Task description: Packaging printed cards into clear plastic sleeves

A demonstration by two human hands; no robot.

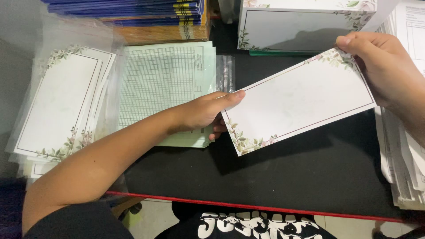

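Basically, my left hand (pixel 208 110) and right hand (pixel 380 66) pinched opposite corners of the floral-bordered card (pixel 297 101), held above the black desk (pixel 274 177). Felt light, thin, semi-stiff; edge grips avoided creasing. Sleeved stack (pixel 57 106) lay left.

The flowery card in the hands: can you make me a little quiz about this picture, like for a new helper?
1. True or false: both hands hold the floral-bordered card.
2. What lies directly under the left hand? A) pale green ruled sheets B) a blue cup C) scissors
3. Where is the stack of bagged floral cards?

Key:
1. True: the right hand grips the top right corner, the left the left edge.
2. A, the green ruled sheets.
3. At the table's left side.
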